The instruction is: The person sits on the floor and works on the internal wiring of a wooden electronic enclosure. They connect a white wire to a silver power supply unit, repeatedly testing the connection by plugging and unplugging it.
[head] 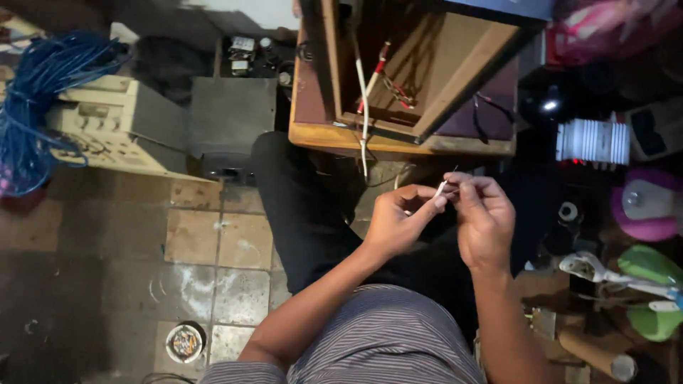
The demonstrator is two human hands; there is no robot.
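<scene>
Tiled floor (pixel 213 249), wooden cabinet (pixel 398 78), both hands pinching white wire (pixel 441 188)

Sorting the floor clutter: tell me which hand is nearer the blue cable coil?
Left. The left hand is closer to the blue cable coil; the right hand is beyond it.

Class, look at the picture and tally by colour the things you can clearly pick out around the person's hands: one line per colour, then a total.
White: 1, thin white wire pinched by left hand and right hand
Blue: 1, coiled blue cable bundle
Green: 1, rounded green plastic object
Brown: 1, open wooden box
Total: 4
</scene>
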